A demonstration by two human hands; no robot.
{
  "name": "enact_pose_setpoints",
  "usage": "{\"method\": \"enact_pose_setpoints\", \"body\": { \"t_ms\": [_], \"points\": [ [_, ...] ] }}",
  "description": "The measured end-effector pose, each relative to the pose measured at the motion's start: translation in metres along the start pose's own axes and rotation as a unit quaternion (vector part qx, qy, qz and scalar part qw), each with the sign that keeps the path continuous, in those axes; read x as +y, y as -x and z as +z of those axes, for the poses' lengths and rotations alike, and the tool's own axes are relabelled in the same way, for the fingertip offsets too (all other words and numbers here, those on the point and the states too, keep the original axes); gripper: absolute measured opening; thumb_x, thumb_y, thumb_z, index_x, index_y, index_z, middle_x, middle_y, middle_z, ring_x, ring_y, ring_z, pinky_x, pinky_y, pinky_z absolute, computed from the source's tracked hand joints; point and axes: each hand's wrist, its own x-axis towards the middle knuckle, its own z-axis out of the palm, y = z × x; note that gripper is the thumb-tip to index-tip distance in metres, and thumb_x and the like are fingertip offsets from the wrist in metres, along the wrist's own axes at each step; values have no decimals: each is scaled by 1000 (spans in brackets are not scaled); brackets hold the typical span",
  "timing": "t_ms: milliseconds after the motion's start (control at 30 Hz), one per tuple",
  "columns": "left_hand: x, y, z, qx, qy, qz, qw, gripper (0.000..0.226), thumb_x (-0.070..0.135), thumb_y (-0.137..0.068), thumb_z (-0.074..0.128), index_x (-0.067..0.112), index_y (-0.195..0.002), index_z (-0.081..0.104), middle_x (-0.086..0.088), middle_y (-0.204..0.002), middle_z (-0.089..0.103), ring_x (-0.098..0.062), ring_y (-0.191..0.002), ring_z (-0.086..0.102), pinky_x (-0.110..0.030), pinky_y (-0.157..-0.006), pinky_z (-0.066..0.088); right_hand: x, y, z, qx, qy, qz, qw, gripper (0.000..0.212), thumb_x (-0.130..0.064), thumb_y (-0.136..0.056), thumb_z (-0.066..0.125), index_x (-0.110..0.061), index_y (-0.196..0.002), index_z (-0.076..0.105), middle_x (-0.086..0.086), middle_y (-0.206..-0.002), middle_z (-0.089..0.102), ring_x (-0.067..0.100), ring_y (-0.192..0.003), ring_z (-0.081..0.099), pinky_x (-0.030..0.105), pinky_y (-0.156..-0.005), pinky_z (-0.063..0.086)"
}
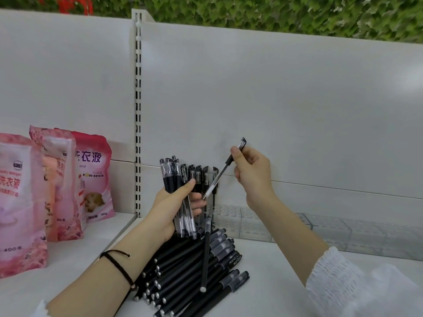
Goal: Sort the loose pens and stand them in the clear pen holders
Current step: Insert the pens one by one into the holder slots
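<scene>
our sleeve [366, 289] lies beside a pile of black pens [194, 271] on the shelf [274, 282]. our left hand [169, 209] grips a bundle [174, 179] of clear pens upright above the pile. our right hand [249, 170] pinches one pen [219, 177] near its cap, tip slanting down toward the bundle. clear holders [297, 227] stand behind.

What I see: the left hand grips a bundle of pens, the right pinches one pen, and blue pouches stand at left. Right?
Not quite. The head view shows the pouches are pink, not blue. The left hand does grip a bundle of pens, and the right hand pinches one pen.
</scene>
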Motion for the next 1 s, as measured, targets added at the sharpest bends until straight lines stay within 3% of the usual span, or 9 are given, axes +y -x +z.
{"method": "enact_pose_setpoints", "body": {
  "t_ms": [100, 267, 400, 500, 633, 733, 867, 1000],
  "points": [
    [1, -3, -3, 16, 17, -14, 1000, 19, 22, -88, 69, 7, -91, 59, -4, -56, 61, -13, -42, 57, -28, -45, 55, 5, -3, -4, 30, 33, -28, 999, 19, -23, -95, 60, -19, -76, 61, -9, -62, 51, 9, -54, 42, 27, -60, 35],
    [3, -6, -5, -11, 71, -55, 996, 18, 23, -89, 67, 11, -84, 54, 2, -53, 49, -8, -39, 43, -22, -38, 42, 16, 4, 0, -9, 102, -42, 994, 9, -21, -92, 64, -22, -83, 64, -11, -74, 62, 5, -62, 52, 27, -66, 44],
    [0, -7, -4, -36, 49, -40, 997, 12, 9, -93, 60, 12, -84, 53, 1, -56, 49, -9, -41, 45, -22, -40, 43, 20, 7, 0, -33, 165, -75, 983, 6, -23, -91, 65, -23, -86, 65, -12, -77, 64, 8, -71, 56, 15, -63, 43],
    [-1, -8, -4, -39, 41, -24, 998, 10, 6, -92, 59, 7, -87, 51, -1, -57, 51, -11, -44, 47, -23, -42, 45, 22, 11, 1, -69, 232, -84, 967, 10, -26, -91, 65, -18, -86, 68, -7, -78, 66, 11, -73, 58, 23, -70, 46],
    [1, -8, -5, -62, 33, -17, 997, 12, 8, -93, 58, 6, -84, 50, -4, -59, 51, -16, -48, 49, -25, -45, 48, 31, 15, 4, -127, 278, -29, 952, 8, -29, -87, 70, -21, -87, 68, -10, -79, 66, 6, -76, 61, 29, -75, 51],
    [3, -4, -3, -90, 43, -7, 995, 8, 8, -93, 59, 4, -89, 53, -5, -66, 56, -15, -53, 53, -27, -49, 50, 37, 16, 4, -108, 289, -12, 951, 19, -34, -82, 74, -21, -91, 65, -8, -81, 65, 10, -78, 62, 33, -75, 52],
    [4, 3, 0, -101, 9, -1, 995, 17, 9, -89, 64, -1, -102, 63, -8, -77, 70, -15, -60, 64, -28, -55, 57, 28, 13, 0, -96, 266, -12, 959, 27, -42, -79, 76, -23, -88, 59, -8, -80, 63, 5, -74, 58, 22, -65, 45],
    [2, 7, 5, -94, -17, -21, 995, 16, 9, -86, 68, 4, -99, 58, -12, -69, 67, -18, -52, 63, -27, -50, 56, 15, 10, 1, -50, 242, -45, 968, 31, -44, -88, 64, -16, -77, 61, -2, -74, 63, 10, -67, 55, 24, -64, 42]
  ]
}}
